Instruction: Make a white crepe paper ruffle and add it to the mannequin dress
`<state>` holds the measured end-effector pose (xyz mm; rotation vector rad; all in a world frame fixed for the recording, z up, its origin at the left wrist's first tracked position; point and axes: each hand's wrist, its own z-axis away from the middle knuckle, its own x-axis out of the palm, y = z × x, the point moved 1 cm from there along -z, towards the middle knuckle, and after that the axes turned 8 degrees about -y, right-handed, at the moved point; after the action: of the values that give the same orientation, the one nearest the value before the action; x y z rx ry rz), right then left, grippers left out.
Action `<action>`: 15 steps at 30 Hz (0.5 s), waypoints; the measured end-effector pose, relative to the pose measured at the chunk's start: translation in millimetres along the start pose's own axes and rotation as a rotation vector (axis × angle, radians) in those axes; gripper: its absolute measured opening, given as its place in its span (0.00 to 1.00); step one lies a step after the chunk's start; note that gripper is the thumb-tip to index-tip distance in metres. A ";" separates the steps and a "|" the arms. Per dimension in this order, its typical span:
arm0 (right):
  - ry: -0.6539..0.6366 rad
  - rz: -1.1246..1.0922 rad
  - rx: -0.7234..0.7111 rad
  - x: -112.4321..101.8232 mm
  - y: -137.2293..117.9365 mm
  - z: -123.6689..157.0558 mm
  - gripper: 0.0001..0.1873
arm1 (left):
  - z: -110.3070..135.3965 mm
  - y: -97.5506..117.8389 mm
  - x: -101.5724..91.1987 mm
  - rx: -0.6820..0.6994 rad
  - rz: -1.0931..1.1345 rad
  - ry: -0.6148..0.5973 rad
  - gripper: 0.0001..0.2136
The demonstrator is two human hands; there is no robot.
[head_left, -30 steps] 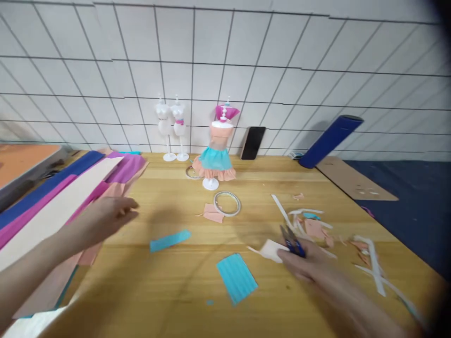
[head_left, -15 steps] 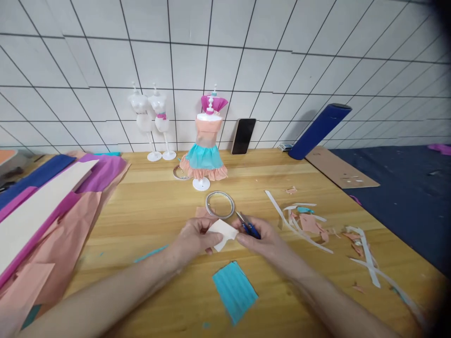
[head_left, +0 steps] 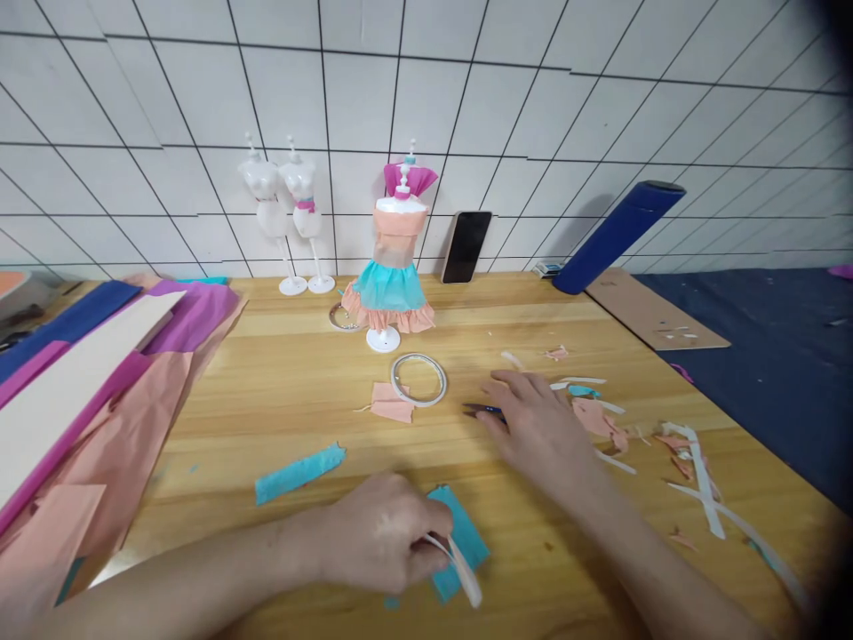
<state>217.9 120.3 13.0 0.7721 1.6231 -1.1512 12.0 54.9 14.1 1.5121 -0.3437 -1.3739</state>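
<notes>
My left hand (head_left: 396, 533) is closed, pinching a small folded white piece (head_left: 465, 569), cloth or paper, over a teal fabric rectangle (head_left: 470, 533). Its edge hangs down in front of the fabric. Over a pair of small dark-blue scissors (head_left: 490, 411), my right hand (head_left: 533, 422) spreads its fingers, palm down. The blades point left and the handles are hidden under the hand. A teal strip (head_left: 299, 474) lies left of my left hand. Farther back, a roll of narrow tape (head_left: 418, 380) partly overlaps a peach fabric piece (head_left: 390, 405).
A small dress form (head_left: 400, 231) in a peach and teal dress stands at the back, near two bare white forms (head_left: 299, 222) and a phone (head_left: 466, 247). Fabric sheets (head_left: 153, 427) cover the left side. Scraps (head_left: 593, 416) litter the right, before a blue cylinder (head_left: 619, 236).
My left hand has brought the white piece down toward me, over the teal rectangle. My right hand has moved right with the scissors, which now lie low at the table, its fingers spread.
</notes>
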 end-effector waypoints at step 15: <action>-0.025 -0.202 -0.406 51.5 -50.0 -17.2 0.10 | 40.7 -41.1 -99.7 -0.413 -0.508 0.106 0.10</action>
<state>150.9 117.0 -17.8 0.3370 1.8659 -0.9178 -70.4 129.3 45.0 1.3589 0.4010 -1.6205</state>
